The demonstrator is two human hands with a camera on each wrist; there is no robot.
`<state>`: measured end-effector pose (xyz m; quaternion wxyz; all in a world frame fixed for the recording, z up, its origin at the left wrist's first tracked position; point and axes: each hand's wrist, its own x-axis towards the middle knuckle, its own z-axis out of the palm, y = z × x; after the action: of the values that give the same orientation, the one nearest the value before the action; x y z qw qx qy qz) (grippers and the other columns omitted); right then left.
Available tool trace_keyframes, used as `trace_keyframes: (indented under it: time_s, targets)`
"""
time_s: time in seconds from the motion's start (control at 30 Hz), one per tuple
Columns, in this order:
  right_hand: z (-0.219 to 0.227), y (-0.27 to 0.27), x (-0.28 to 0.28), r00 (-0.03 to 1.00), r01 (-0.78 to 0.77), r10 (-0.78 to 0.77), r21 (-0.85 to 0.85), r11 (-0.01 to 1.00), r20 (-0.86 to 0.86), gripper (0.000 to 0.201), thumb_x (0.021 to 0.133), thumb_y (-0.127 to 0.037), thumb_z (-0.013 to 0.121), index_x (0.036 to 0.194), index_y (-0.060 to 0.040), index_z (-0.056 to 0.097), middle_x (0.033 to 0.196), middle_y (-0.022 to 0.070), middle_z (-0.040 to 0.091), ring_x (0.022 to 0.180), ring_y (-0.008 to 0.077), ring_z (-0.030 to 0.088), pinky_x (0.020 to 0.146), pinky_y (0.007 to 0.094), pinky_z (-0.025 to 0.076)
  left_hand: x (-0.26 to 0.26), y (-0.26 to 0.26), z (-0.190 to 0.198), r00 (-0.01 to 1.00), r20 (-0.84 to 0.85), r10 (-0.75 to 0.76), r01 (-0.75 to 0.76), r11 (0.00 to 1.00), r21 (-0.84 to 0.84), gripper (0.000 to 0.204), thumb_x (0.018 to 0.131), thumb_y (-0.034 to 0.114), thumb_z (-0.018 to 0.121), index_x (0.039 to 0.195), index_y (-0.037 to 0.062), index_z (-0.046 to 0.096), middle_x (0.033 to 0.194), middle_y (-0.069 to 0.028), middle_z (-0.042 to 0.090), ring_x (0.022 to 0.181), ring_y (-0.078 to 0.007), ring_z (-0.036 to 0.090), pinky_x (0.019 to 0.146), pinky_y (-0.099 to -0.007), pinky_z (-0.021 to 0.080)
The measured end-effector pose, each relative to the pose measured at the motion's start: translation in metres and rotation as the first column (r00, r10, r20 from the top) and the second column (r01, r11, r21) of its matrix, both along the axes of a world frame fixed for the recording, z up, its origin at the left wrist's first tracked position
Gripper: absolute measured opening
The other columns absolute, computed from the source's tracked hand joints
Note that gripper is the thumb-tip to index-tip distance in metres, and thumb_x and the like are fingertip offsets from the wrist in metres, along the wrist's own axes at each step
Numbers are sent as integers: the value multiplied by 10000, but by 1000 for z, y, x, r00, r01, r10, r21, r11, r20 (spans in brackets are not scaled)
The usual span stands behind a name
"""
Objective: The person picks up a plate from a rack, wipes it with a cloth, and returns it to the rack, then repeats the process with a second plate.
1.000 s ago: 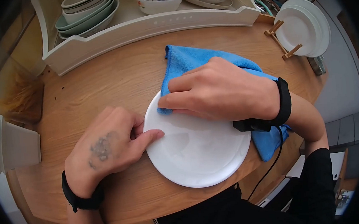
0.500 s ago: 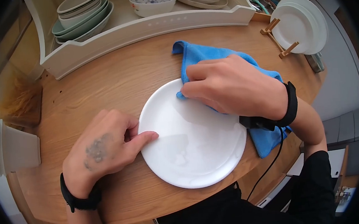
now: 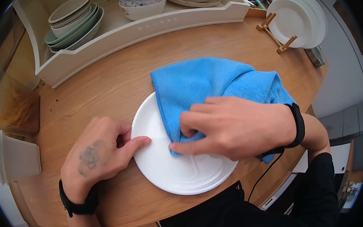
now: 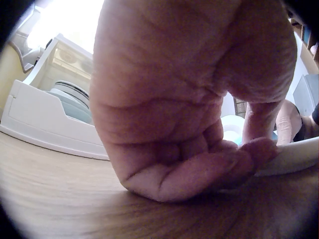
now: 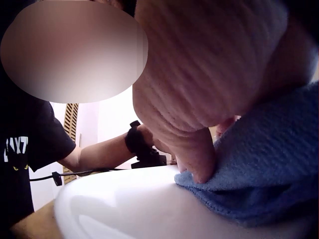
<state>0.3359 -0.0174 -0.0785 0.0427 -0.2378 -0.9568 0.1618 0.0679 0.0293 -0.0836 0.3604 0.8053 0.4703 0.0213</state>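
A white plate (image 3: 151, 167) lies at the front of the wooden table. At its left rim my left hand (image 3: 99, 152) pinches the edge, thumb on the upper face and fingers curled low by the tabletop; the left wrist view shows those fingers (image 4: 199, 174) beside the plate's edge (image 4: 294, 159). My right hand (image 3: 234, 128) grips a blue cloth (image 3: 208, 77) over the plate. In the right wrist view, fingertips (image 5: 202, 172) press a corner of the cloth onto the white surface. The cloth spreads past the far rim and covers the plate's upper right part.
A cream shelf (image 3: 140, 29) at the back holds stacked bowls (image 3: 143, 7) and dishes. White plates (image 3: 293, 21) stand in a wooden rack (image 3: 280, 41) at the far right. White containers (image 3: 18, 156) and a clear jar (image 3: 14, 105) stand on the left.
My right hand has moved down and toward me over the plate, drawing the cloth across more of it. The left hand keeps its hold on the rim. The head view has shifted slightly.
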Motion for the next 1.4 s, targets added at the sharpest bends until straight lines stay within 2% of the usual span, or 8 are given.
trace_keyframes:
  time_s: [0.07, 0.47, 0.57, 0.63, 0.77, 0.87, 1.1, 1.4]
  targets:
    - [-4, -8, -3, 999, -51, 52, 51, 997, -12, 516, 812, -94, 683, 1326, -80, 636, 1066, 77, 536, 917, 222, 578, 746, 339, 466, 0, 0, 0, 999, -23, 24, -24, 1000, -10, 409, 862, 321, 791, 711, -46, 688, 514, -121, 519, 465, -185, 437, 489, -353, 375]
    - [4, -16, 2, 987, -158, 159, -198, 967, -10, 520, 743, -197, 796, 1245, -108, 694, 1012, 57, 521, 941, 217, 558, 749, 346, 439, -2, 0, 1, 1000, -27, -10, 10, 1000, 8, 412, 878, 332, 774, 742, -48, 694, 533, -127, 512, 478, -207, 438, 506, -359, 385]
    - [9, -14, 15, 991, -136, 129, -274, 952, -42, 443, 717, -163, 795, 1154, -107, 748, 996, 54, 529, 931, 224, 569, 746, 352, 448, -2, 0, 1, 999, -31, -25, 25, 1000, 10, 420, 887, 346, 765, 746, -44, 699, 535, -118, 517, 482, -202, 450, 508, -359, 387]
    - [13, -13, 21, 998, -64, 59, -309, 949, -26, 243, 682, -135, 800, 914, -69, 767, 974, 76, 553, 956, 260, 595, 776, 378, 481, -3, 0, 0, 1000, -27, -16, 16, 1000, 4, 417, 884, 343, 770, 745, -44, 699, 537, -121, 520, 483, -203, 457, 507, -358, 387]
    - [14, -12, 40, 999, 16, -27, -301, 953, -31, 207, 662, -91, 783, 869, -76, 777, 981, 82, 568, 927, 279, 602, 750, 390, 495, -2, 0, 0, 1000, 0, -17, 17, 1000, 7, 406, 876, 334, 783, 744, -41, 703, 542, -120, 534, 486, -190, 473, 507, -351, 390]
    - [11, -11, 51, 990, 111, -121, -132, 985, -71, 260, 653, 13, 752, 888, -93, 791, 986, 92, 607, 897, 296, 630, 679, 396, 513, -1, 0, 1, 1000, -14, 16, -16, 999, -31, 402, 872, 331, 792, 744, -40, 705, 545, -113, 545, 492, -175, 475, 507, -344, 392]
    - [4, -12, 58, 930, 365, -355, 124, 923, -96, 266, 751, -1, 773, 1001, -90, 790, 978, 83, 573, 836, 264, 622, 648, 363, 521, 1, 0, 3, 999, -29, 27, -28, 999, -36, 404, 865, 333, 803, 743, -40, 707, 546, -103, 539, 495, -169, 466, 505, -341, 391]
    - [16, -27, 54, 956, 286, -291, 96, 953, 40, 306, 768, -22, 750, 1072, -51, 749, 965, 93, 558, 817, 257, 629, 624, 372, 522, 1, -2, 3, 999, -7, 33, -33, 999, -20, 396, 863, 328, 797, 750, -43, 716, 537, -111, 536, 482, -177, 462, 503, -343, 388]
